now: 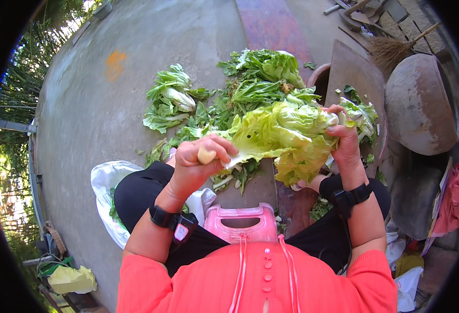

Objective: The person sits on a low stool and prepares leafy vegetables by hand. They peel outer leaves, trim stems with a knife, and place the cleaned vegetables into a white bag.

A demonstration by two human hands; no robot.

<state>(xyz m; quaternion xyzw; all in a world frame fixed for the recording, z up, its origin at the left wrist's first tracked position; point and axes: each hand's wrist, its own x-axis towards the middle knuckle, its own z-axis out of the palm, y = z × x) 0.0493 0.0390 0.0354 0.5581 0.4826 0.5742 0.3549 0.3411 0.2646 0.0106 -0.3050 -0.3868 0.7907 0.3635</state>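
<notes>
A loose-leafed head of lettuce [292, 129] is stretched between my two hands above the floor. My left hand [200, 154] grips the white base of one wide leaf, and the rounded end of a pale handle pokes out of the same fist; the rest of that tool is hidden. My right hand [344, 135] holds the head by its stem end. Behind it lies a heap of leafy greens [253, 92], with another leafy head [170, 98] to its left. Cut leaves and scraps [360, 117] rest on a board [354, 66] at the right.
A pink plastic stool [241, 219] shows between my knees. A white plastic bag [112, 195] with greens stands by my left leg. On the right are a large worn basin [419, 105], a straw broom [393, 49] and a round container [321, 78] under the board.
</notes>
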